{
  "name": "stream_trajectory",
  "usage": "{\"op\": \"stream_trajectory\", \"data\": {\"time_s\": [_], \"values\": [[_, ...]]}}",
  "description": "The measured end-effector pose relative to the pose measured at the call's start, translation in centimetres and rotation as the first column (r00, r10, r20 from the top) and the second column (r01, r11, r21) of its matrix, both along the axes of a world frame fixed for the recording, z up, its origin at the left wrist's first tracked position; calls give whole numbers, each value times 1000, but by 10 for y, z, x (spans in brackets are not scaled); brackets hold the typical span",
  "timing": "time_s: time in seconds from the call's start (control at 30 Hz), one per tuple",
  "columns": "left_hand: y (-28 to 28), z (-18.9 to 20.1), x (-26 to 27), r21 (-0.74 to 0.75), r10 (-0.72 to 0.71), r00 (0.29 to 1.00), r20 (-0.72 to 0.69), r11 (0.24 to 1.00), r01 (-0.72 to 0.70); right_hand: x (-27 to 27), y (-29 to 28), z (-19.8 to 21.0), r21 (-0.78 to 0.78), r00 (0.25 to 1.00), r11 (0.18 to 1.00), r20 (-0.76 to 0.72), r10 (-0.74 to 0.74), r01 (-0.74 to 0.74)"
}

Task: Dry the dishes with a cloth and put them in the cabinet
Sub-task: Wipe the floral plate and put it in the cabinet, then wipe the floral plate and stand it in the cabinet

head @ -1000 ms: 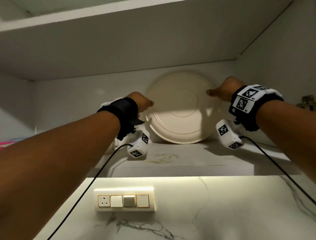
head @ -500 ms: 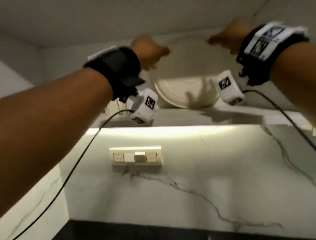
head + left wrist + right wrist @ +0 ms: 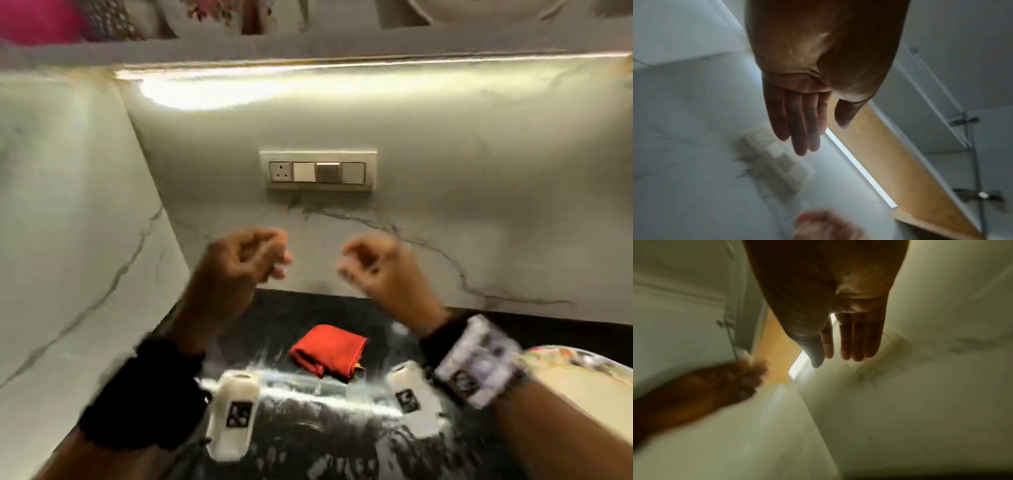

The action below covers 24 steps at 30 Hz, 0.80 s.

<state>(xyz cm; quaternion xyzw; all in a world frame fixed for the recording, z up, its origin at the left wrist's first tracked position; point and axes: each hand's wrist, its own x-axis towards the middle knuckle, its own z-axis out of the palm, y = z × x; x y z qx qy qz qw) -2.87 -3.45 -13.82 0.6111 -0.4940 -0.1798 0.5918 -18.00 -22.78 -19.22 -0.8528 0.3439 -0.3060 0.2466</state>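
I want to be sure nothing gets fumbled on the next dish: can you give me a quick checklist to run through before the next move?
1. Left hand free: ok, fingers loose, holding nothing.
2. Right hand free: ok, holds nothing; the right wrist view shows straight fingers.
3. Red cloth within reach: ok, it lies folded on the dark counter below both hands.
4. Plate put away: ok, its lower rim shows on the cabinet shelf at the top of the head view.
5. Next dish located: cannot tell, only a blurred pale rim shows at the right edge.
6. Counter dry: cannot tell, pale streaks may be glare or water.
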Motion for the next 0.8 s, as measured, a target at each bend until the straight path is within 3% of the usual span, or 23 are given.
{"op": "stream_trajectory", "data": {"time_s": [0.03, 0.07, 0.1, 0.13, 0.27, 0.33, 0.47, 0.6, 0.67, 0.8], "values": [[7, -32, 9, 45, 15, 999, -36, 999, -14, 7, 34, -54, -39, 994, 999, -102, 29, -33], [11, -60, 21, 85, 38, 999, -38, 996, -35, 21, 37, -104, 65, 971, 997, -233, 42, -28], [16, -82, 34, 148, 46, 998, -44, 988, -39, 35, 39, -142, 148, 880, 989, -471, 59, 13], [19, -99, 44, 205, 57, 998, -41, 978, -47, 46, 36, -167, 195, 809, 981, -577, 108, 8], [42, -138, 76, 333, 66, 995, -69, 942, -39, 86, 30, -232, 212, 604, 974, -787, 125, 74], [48, -148, 87, 359, 91, 990, -105, 932, -48, 98, 25, -238, 161, 564, 981, -823, 74, 107], [44, -163, 102, 382, 83, 981, -178, 924, -9, 112, 25, -235, 154, 626, 981, -778, 44, 122], [13, -173, 91, 378, 3, 971, -240, 921, 90, 81, 34, -226, 290, 824, 947, -564, 53, 138], [-6, -177, 77, 381, -11, 960, -281, 916, 122, 56, 38, -218, 321, 907, 919, -414, -82, 230], [-49, -190, 24, 401, -37, 923, -382, 893, 202, -23, 39, -194, 393, 902, 815, -109, -418, 425]]}}
